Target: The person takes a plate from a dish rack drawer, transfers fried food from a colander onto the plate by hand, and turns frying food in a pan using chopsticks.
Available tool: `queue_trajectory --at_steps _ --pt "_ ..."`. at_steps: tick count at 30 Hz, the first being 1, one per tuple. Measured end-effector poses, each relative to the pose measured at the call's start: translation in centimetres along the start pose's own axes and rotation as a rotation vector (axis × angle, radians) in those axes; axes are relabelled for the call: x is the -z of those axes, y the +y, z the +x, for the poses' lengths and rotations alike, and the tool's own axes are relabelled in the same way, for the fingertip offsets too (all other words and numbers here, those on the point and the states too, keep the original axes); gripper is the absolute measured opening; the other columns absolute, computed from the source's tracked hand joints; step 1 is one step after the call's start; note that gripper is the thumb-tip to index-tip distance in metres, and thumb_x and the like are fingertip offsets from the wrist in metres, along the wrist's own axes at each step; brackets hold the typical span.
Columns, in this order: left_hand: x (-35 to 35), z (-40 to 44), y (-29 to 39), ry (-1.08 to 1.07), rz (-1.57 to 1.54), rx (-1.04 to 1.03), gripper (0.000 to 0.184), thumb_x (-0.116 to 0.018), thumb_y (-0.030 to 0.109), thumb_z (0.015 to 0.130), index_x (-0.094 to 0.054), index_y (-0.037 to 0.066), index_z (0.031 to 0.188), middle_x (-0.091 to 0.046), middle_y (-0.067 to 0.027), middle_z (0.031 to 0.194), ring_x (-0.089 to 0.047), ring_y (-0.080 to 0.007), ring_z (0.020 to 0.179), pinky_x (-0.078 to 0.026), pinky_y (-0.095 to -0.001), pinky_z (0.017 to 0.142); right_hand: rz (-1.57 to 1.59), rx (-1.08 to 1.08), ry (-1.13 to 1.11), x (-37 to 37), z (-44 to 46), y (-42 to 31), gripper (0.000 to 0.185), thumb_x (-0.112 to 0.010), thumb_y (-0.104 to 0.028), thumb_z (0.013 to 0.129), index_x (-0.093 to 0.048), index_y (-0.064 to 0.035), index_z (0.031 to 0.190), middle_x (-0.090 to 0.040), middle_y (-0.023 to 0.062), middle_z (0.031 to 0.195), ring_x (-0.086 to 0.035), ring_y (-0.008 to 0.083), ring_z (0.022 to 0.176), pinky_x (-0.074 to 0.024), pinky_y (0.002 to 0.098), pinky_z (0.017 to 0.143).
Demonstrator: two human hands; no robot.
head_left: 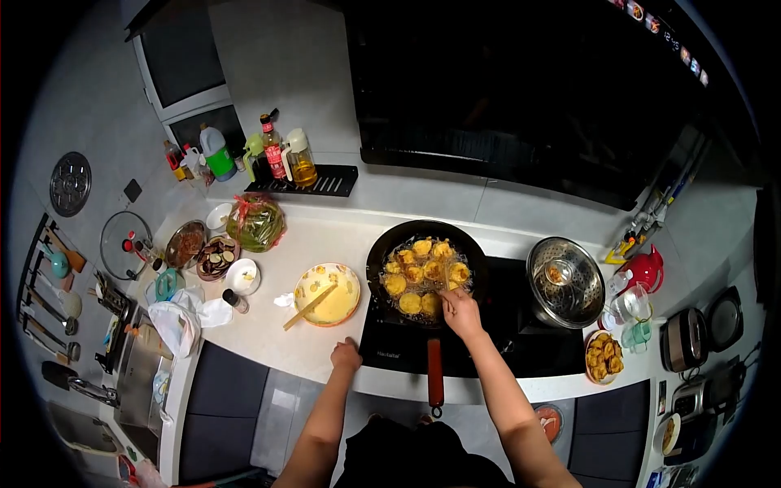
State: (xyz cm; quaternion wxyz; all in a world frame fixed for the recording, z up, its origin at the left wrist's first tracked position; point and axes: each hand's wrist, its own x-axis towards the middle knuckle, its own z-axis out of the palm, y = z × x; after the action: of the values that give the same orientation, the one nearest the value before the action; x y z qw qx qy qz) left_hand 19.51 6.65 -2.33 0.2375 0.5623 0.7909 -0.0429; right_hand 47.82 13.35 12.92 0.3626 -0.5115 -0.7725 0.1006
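Note:
A black frying pan [377,259] with a red-brown handle [436,372] sits on the black cooktop [399,346]. Round golden battered slices [411,303] fry in its bubbling oil. Over the pan's right side, my right hand [462,312] is closed on thin chopsticks [447,278] whose tips reach in among the slices. My left hand [346,355] rests at the counter's front edge, fingers curled in with nothing visible in them. Just beyond it stands a patterned bowl [355,286] of pale yellow batter, a wooden chopstick pair or stick [311,307] lying across it.
Right of the pan stand a steel colander [537,285] and a plate of fried pieces [603,358]. On the left are a bowl of sliced eggplant [218,259], a small white bowl [244,277] and a bag of greens [256,224]. A range hood [504,89] overhangs the cooktop.

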Motion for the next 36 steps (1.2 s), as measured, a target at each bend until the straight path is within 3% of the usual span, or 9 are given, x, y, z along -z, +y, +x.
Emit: queue_trajectory --at_steps 10,13,16,17,20,21,25,32,36 --pt "0.6 0.8 -0.3 -0.059 -0.013 -0.019 0.040 -0.051 0.018 0.076 -0.042 0.003 0.111 -0.056 -0.0245 0.108 -0.058 -0.0332 0.098 -0.048 -0.0385 0.082 -0.068 0.095 -0.114 -0.1 1.9 0.3 0.019 -0.056 -0.014 0.082 -0.061 -0.0031 0.097 -0.056 0.0143 0.079 -0.057 0.0336 0.067 -0.0483 0.0394 0.061" --pt "-0.7 1.6 -0.8 -0.054 0.031 -0.044 0.043 -0.051 0.019 0.076 -0.041 0.003 0.114 -0.056 -0.0238 0.108 -0.058 -0.0325 0.099 -0.048 -0.0380 0.082 -0.085 -0.039 -0.093 0.0 1.8 0.6 0.020 -0.057 -0.015 0.083 -0.062 -0.0021 0.096 -0.059 0.0153 0.081 -0.058 0.0338 0.069 -0.0484 0.0386 0.061" --pt "0.3 1.1 -0.5 -0.079 0.059 -0.053 0.045 -0.051 0.019 0.076 -0.040 0.002 0.116 -0.056 -0.0229 0.108 -0.058 -0.0320 0.099 -0.048 -0.0376 0.082 0.057 -0.022 0.168 -0.8 1.4 1.7 0.019 -0.056 -0.016 0.083 -0.064 -0.0013 0.093 -0.062 0.0166 0.082 -0.059 0.0346 0.070 -0.0489 0.0377 0.063" --pt "1.3 0.3 -0.1 -0.098 0.064 -0.052 0.046 -0.051 0.020 0.076 -0.040 0.002 0.117 -0.057 -0.0226 0.108 -0.058 -0.0318 0.099 -0.048 -0.0375 0.082 0.038 -0.169 0.160 -0.6 1.1 1.8 0.022 -0.054 -0.018 0.086 -0.064 0.0020 0.089 -0.064 0.0164 0.080 -0.063 0.0293 0.069 -0.0494 0.0359 0.064" --pt "1.6 -0.1 0.0 -0.089 0.059 -0.076 0.045 -0.052 0.020 0.076 -0.040 0.001 0.115 -0.058 -0.0218 0.106 -0.057 -0.0316 0.099 -0.048 -0.0379 0.082 0.474 -0.492 0.286 -1.0 0.7 3.2 0.031 -0.052 -0.023 0.089 -0.063 0.0061 0.087 -0.065 0.0130 0.077 -0.064 0.0213 0.066 -0.0504 0.0334 0.061" --pt "1.7 -0.1 0.1 -0.078 0.062 -0.078 0.044 -0.052 0.020 0.076 -0.041 0.001 0.115 -0.058 -0.0215 0.105 -0.057 -0.0316 0.099 -0.048 -0.0377 0.082 0.671 -0.562 0.349 -1.3 0.6 3.5 0.038 -0.050 -0.027 0.091 -0.061 0.0090 0.086 -0.064 0.0116 0.075 -0.063 0.0164 0.065 -0.0509 0.0285 0.057" --pt "1.0 0.4 -0.2 -0.049 0.047 -0.093 0.042 -0.052 0.018 0.075 -0.042 0.000 0.112 -0.060 -0.0205 0.103 -0.058 -0.0313 0.099 -0.048 -0.0368 0.083 1.049 -0.831 0.522 -0.9 0.3 4.3 0.034 -0.049 -0.027 0.091 -0.059 0.0064 0.089 -0.063 0.0119 0.075 -0.063 0.0161 0.062 -0.0510 0.0230 0.055" --pt "1.3 0.7 0.0 -0.065 0.065 -0.099 0.039 -0.053 0.017 0.074 -0.044 0.000 0.109 -0.060 -0.0197 0.104 -0.058 -0.0304 0.098 -0.047 -0.0361 0.084 1.027 -0.834 0.629 0.3 -0.4 4.0 0.031 -0.049 -0.026 0.091 -0.059 0.0039 0.094 -0.062 0.0089 0.079 -0.063 0.0148 0.067 -0.0511 0.0220 0.058" --pt "0.7 1.1 -0.2 -0.078 0.069 -0.093 0.040 -0.053 0.017 0.074 -0.044 0.001 0.110 -0.060 -0.0194 0.104 -0.058 -0.0307 0.099 -0.047 -0.0363 0.084 1.010 -0.791 0.566 -0.7 -0.2 4.4 0.030 -0.050 -0.024 0.091 -0.060 0.0037 0.092 -0.063 0.0064 0.079 -0.061 0.0120 0.071 -0.0496 0.0211 0.059"
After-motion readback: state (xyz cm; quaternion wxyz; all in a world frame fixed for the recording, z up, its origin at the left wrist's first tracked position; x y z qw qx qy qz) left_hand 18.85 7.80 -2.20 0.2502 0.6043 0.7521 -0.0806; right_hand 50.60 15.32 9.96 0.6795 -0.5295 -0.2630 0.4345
